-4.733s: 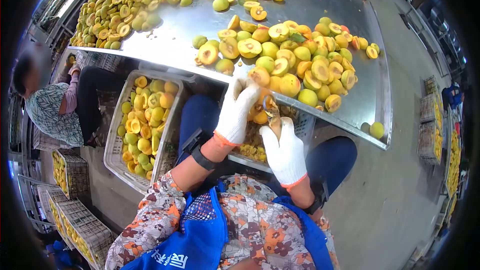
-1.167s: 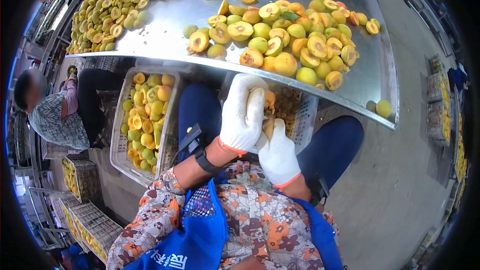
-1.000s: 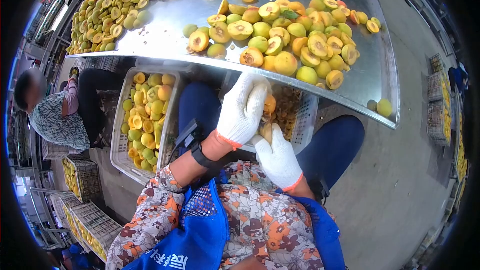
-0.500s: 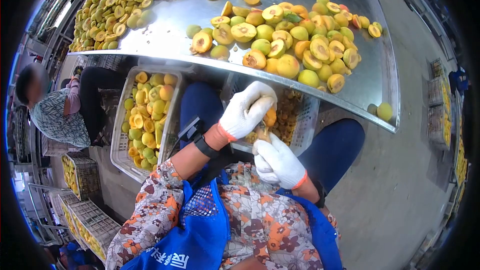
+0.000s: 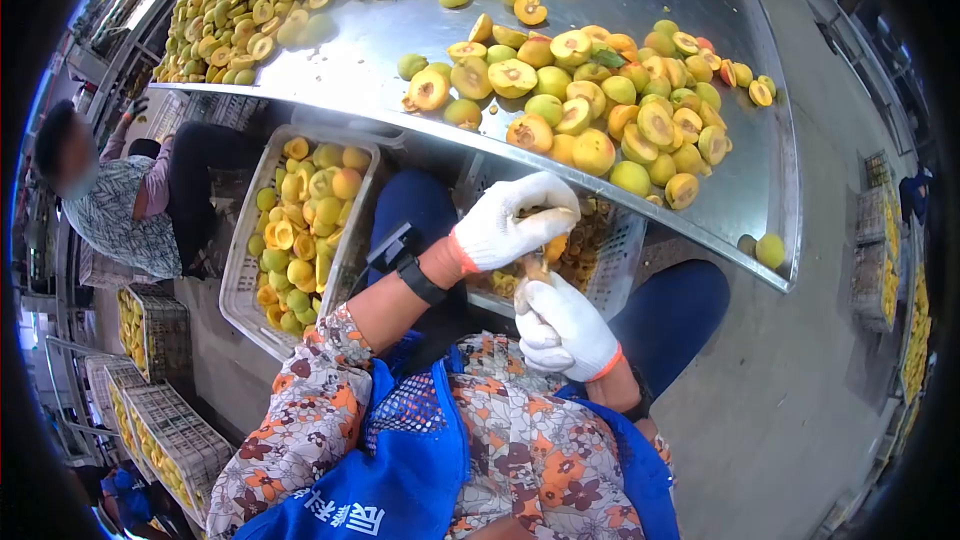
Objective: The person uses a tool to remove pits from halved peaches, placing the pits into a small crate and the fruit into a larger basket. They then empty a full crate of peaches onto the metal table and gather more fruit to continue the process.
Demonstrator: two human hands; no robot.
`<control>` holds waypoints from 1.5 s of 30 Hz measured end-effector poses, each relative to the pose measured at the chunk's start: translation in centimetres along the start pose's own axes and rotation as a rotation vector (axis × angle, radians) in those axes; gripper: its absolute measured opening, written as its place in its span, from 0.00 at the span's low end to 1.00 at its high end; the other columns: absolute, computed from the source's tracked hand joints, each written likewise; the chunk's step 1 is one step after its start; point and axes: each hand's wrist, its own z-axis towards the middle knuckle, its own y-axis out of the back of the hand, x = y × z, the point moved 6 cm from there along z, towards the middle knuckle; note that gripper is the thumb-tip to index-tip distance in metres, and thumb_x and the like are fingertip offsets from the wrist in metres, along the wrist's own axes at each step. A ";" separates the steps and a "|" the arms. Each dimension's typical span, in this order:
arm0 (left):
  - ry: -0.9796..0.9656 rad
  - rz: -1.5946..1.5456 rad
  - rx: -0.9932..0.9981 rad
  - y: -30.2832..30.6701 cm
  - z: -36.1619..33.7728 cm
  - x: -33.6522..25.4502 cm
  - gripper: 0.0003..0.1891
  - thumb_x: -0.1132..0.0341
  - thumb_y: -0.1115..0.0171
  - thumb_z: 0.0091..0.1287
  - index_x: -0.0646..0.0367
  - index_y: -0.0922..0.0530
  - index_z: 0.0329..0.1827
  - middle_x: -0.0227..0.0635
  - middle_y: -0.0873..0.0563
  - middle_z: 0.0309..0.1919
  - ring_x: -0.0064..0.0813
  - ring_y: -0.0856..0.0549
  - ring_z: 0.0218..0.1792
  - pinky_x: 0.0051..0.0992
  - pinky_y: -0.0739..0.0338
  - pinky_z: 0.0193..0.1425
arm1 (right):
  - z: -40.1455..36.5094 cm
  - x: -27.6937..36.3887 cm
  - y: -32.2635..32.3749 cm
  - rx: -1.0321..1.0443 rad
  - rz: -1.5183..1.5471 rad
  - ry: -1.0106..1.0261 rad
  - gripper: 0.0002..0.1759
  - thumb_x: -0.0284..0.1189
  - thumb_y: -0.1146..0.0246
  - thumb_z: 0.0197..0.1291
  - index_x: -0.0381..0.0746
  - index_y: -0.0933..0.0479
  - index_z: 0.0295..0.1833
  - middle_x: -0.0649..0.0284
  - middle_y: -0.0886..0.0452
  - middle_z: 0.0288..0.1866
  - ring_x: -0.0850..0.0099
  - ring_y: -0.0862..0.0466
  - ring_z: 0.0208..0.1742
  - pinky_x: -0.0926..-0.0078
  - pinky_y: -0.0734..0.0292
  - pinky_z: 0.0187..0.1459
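Observation:
My left hand [image 5: 515, 222], in a white knit glove, is curled over a yellow-orange peach half [image 5: 556, 248], mostly hidden below the thumb. A gap shows between this hand's thumb and forefinger. Just below it, my right hand [image 5: 565, 328], also gloved, has its fingers closed around a small tan tool [image 5: 535, 266] whose tip points up at the fruit; its exact kind I cannot tell. Both hands are over a plastic crate [image 5: 615, 255] between my knees, with orange-brown fruit scraps in it. Cut peach halves [image 5: 620, 90] lie heaped on the metal table [image 5: 400, 50] in front.
A white crate [image 5: 245, 285] of pitted halves stands left of my leg. The metal table's raised edge [image 5: 690, 226] runs close beyond my hands. A larger fruit heap [image 5: 250, 0] covers its far left. A co-worker [image 5: 125, 195] sits at the left; fruit-filled crates [image 5: 165, 430] stand behind.
My view has shifted slightly, so the table and crates appear moved. The left fingers and thumb have parted somewhat, and the peach half is more hidden. The right hand keeps its closed grip.

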 end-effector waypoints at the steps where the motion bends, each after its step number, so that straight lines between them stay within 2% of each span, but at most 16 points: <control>1: -0.077 0.116 0.070 -0.1 -0.1 -0.5 0.06 0.70 0.35 0.72 0.63 0.16 0.46 0.33 0.12 0.41 0.23 0.13 0.44 0.26 0.18 0.52 | 0.1 -0.1 0.3 -0.003 0.000 -0.010 0.12 0.36 0.55 0.84 0.44 0.28 0.49 0.72 0.36 0.17 0.81 0.42 0.09 0.81 0.48 0.13; 6: -0.079 0.067 0.134 0.1 0.3 -0.2 0.07 0.67 0.33 0.71 0.62 0.16 0.46 0.31 0.12 0.41 0.22 0.14 0.44 0.28 0.18 0.53 | 0.6 -0.9 0.0 0.308 0.190 -0.099 0.17 0.44 0.55 0.85 0.45 0.27 0.53 0.75 0.39 0.17 0.84 0.42 0.10 0.81 0.48 0.13; 11: 0.080 -0.434 -0.096 0.2 -0.6 0.9 0.06 0.69 0.32 0.69 0.62 0.16 0.44 0.31 0.12 0.41 0.21 0.15 0.43 0.26 0.19 0.52 | 0.5 -0.6 -0.3 0.288 0.174 -0.071 0.16 0.46 0.49 0.82 0.44 0.27 0.53 0.75 0.40 0.15 0.83 0.43 0.09 0.80 0.51 0.13; 16: -0.028 -0.403 0.050 1.1 -2.0 -0.9 0.07 0.69 0.30 0.68 0.64 0.15 0.42 0.32 0.13 0.40 0.19 0.16 0.43 0.24 0.20 0.50 | 0.6 -1.2 -1.8 0.406 0.159 -0.087 0.18 0.45 0.49 0.82 0.39 0.29 0.54 0.73 0.38 0.15 0.83 0.41 0.09 0.78 0.49 0.13; 25: 0.147 -0.708 -0.647 3.3 -7.6 -1.2 0.07 0.66 0.36 0.72 0.60 0.20 0.45 0.31 0.14 0.36 0.19 0.16 0.39 0.23 0.19 0.46 | 2.0 -2.2 -3.4 0.496 0.051 -0.193 0.17 0.42 0.46 0.81 0.37 0.28 0.54 0.70 0.37 0.15 0.81 0.41 0.09 0.77 0.48 0.13; 29: 0.102 -0.965 -0.805 5.6 -9.7 0.7 0.12 0.57 0.43 0.77 0.57 0.23 0.47 0.37 0.17 0.31 0.33 0.13 0.27 0.30 0.19 0.27 | 1.9 -2.1 -6.4 0.635 -0.160 -0.074 0.19 0.44 0.46 0.82 0.37 0.31 0.54 0.75 0.43 0.14 0.84 0.45 0.09 0.79 0.52 0.12; 31: 0.025 -0.804 -0.954 9.4 -12.6 1.1 0.11 0.58 0.42 0.76 0.56 0.23 0.47 0.38 0.17 0.32 0.35 0.13 0.26 0.32 0.20 0.24 | 1.6 -1.1 -5.6 0.577 -0.026 -0.053 0.19 0.45 0.46 0.82 0.38 0.31 0.54 0.73 0.41 0.15 0.82 0.43 0.09 0.78 0.52 0.11; 32: -0.083 -0.261 -0.856 12.5 -14.8 1.0 0.09 0.61 0.41 0.76 0.58 0.22 0.47 0.36 0.16 0.34 0.33 0.13 0.30 0.30 0.19 0.31 | 1.5 -0.4 -4.6 0.511 -0.048 0.011 0.19 0.45 0.46 0.82 0.39 0.31 0.54 0.73 0.40 0.15 0.82 0.43 0.09 0.78 0.52 0.11; 33: -0.062 0.712 -0.910 15.0 -17.5 0.5 0.08 0.64 0.40 0.75 0.59 0.21 0.47 0.35 0.16 0.35 0.30 0.13 0.35 0.28 0.19 0.38 | 1.2 0.3 -3.4 0.442 -0.067 0.074 0.18 0.46 0.46 0.82 0.40 0.31 0.54 0.73 0.40 0.15 0.82 0.42 0.09 0.78 0.52 0.11; 34: -0.148 1.264 -1.079 16.9 -20.5 -0.2 0.06 0.67 0.39 0.75 0.60 0.19 0.47 0.34 0.15 0.36 0.28 0.13 0.40 0.27 0.18 0.44 | 0.8 0.8 -2.3 0.367 -0.019 0.069 0.17 0.43 0.41 0.79 0.38 0.29 0.52 0.70 0.38 0.14 0.80 0.41 0.08 0.75 0.50 0.11; 35: 0.066 0.376 -1.286 20.3 -24.4 3.9 0.06 0.68 0.39 0.75 0.60 0.18 0.47 0.35 0.15 0.36 0.26 0.14 0.40 0.27 0.18 0.46 | 0.3 1.3 -1.5 0.326 -0.031 0.117 0.16 0.42 0.42 0.80 0.39 0.29 0.52 0.71 0.40 0.15 0.80 0.42 0.09 0.76 0.50 0.11; 36: 0.118 0.525 -1.350 21.6 -27.3 4.6 0.06 0.66 0.37 0.71 0.59 0.18 0.43 0.42 0.15 0.36 0.42 0.16 0.36 0.32 0.20 0.47 | -0.2 1.6 -0.4 0.244 -0.058 0.159 0.15 0.41 0.43 0.80 0.39 0.29 0.52 0.71 0.40 0.15 0.80 0.43 0.09 0.77 0.51 0.11; 38: 0.498 1.003 -1.173 23.7 -34.2 8.4 0.14 0.59 0.39 0.73 0.62 0.19 0.48 0.53 0.15 0.41 0.52 0.14 0.43 0.41 0.20 0.49 | -0.8 1.8 0.9 0.152 -0.081 0.211 0.13 0.39 0.44 0.80 0.39 0.30 0.51 0.70 0.40 0.15 0.80 0.43 0.09 0.78 0.51 0.11; 40: 1.025 1.017 -0.729 24.1 -42.1 15.7 0.26 0.46 0.46 0.75 0.58 0.21 0.61 0.57 0.15 0.56 0.56 0.17 0.58 0.46 0.23 0.65 | -1.4 2.3 2.6 -0.091 -0.205 0.279 0.08 0.34 0.45 0.79 0.40 0.31 0.49 0.71 0.40 0.16 0.81 0.44 0.09 0.78 0.50 0.10; 42: 1.239 0.885 -0.420 23.1 -46.1 20.1 0.28 0.43 0.52 0.75 0.56 0.18 0.62 0.57 0.16 0.61 0.55 0.19 0.64 0.44 0.26 0.71 | -1.6 2.9 3.7 -0.345 -0.324 0.265 0.03 0.28 0.46 0.77 0.41 0.31 0.47 0.71 0.38 0.17 0.81 0.41 0.11 0.79 0.47 0.11; 45: 1.087 1.058 -0.810 23.2 -40.6 16.1 0.18 0.50 0.41 0.73 0.55 0.14 0.50 0.49 0.11 0.47 0.52 0.12 0.51 0.46 0.20 0.58 | -1.7 3.0 4.7 -0.359 -0.328 0.263 0.01 0.30 0.48 0.79 0.45 0.32 0.50 0.73 0.38 0.21 0.82 0.40 0.14 0.82 0.47 0.13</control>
